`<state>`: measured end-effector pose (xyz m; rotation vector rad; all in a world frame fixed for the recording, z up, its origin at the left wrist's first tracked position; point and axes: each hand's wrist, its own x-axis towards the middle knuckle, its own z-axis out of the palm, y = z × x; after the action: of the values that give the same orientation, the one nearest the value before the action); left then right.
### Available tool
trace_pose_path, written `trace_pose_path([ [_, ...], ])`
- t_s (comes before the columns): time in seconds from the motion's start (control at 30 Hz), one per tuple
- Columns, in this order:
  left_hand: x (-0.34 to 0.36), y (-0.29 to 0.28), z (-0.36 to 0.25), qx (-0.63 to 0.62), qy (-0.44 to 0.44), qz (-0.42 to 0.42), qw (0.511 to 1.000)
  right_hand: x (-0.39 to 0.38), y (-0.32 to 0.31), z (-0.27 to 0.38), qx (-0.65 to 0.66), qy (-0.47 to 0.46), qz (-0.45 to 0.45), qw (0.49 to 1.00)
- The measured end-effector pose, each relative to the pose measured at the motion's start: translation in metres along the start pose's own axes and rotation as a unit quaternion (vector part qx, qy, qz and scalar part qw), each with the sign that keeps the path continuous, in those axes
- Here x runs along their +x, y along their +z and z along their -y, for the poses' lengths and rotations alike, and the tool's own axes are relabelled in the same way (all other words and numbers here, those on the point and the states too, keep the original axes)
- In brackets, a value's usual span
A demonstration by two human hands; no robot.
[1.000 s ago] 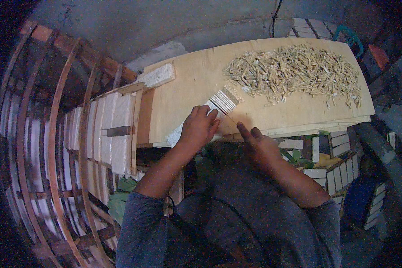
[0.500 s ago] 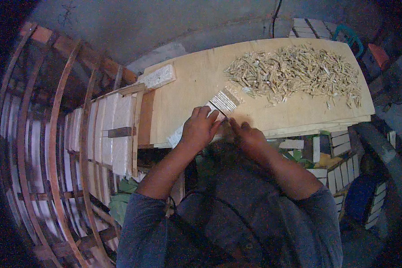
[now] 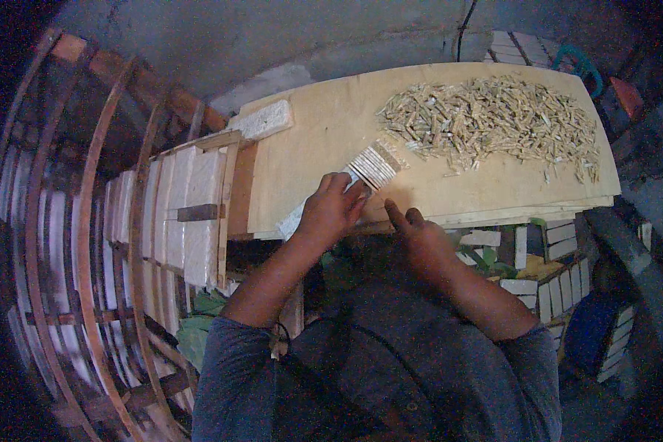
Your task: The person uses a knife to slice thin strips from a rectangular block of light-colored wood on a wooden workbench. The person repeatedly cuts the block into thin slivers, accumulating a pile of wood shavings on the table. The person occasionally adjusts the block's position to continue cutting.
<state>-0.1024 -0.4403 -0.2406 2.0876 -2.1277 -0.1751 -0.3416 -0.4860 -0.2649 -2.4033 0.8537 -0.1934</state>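
Observation:
A pale white slab (image 3: 293, 221) lies slantwise on the plywood board, its far end divided into narrow strips (image 3: 373, 168). My left hand (image 3: 337, 202) presses on the slab just behind these strips, fingers bent over it. Close to the board's near edge is my right hand (image 3: 422, 234), its index finger pointing at the strips and the other fingers curled. Whatever those fingers grip is too dark and small to make out. Beyond the strips spreads a heap of short, pale cut pieces (image 3: 493, 125).
The plywood board (image 3: 309, 132) rests on more sheets. Another white slab (image 3: 265, 121) lies at its far left corner. Wooden racks (image 3: 96, 169) with pale slabs stand on the left. White blocks (image 3: 563, 291) and green leaves (image 3: 486, 259) are below on the right.
My right hand has drawn back slightly toward me and right, away from the strips. The left hand stays on the slab, and the view has shifted a little.

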Motion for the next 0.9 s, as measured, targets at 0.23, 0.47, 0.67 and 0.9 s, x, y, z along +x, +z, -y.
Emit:
trace_pose_path([
  [0.23, 0.001, 0.001, -0.001, 0.021, 0.021, -0.018, 0.999, 0.042, 0.026, -0.014, 0.009, -0.013, -0.002, 1.000],
  [0.47, -0.002, 0.002, 0.009, 0.010, 0.036, -0.027, 0.999, -0.007, 0.023, -0.028, -0.019, 0.023, 0.008, 1.000],
  [0.67, -0.006, 0.000, 0.006, 0.022, 0.031, -0.028, 0.999, -0.016, 0.004, -0.008, 0.014, -0.006, -0.020, 1.000],
  [0.9, -0.004, 0.003, 0.006, 0.043, 0.070, -0.083, 0.993, 0.025, 0.010, 0.001, -0.014, -0.010, -0.010, 1.000],
])
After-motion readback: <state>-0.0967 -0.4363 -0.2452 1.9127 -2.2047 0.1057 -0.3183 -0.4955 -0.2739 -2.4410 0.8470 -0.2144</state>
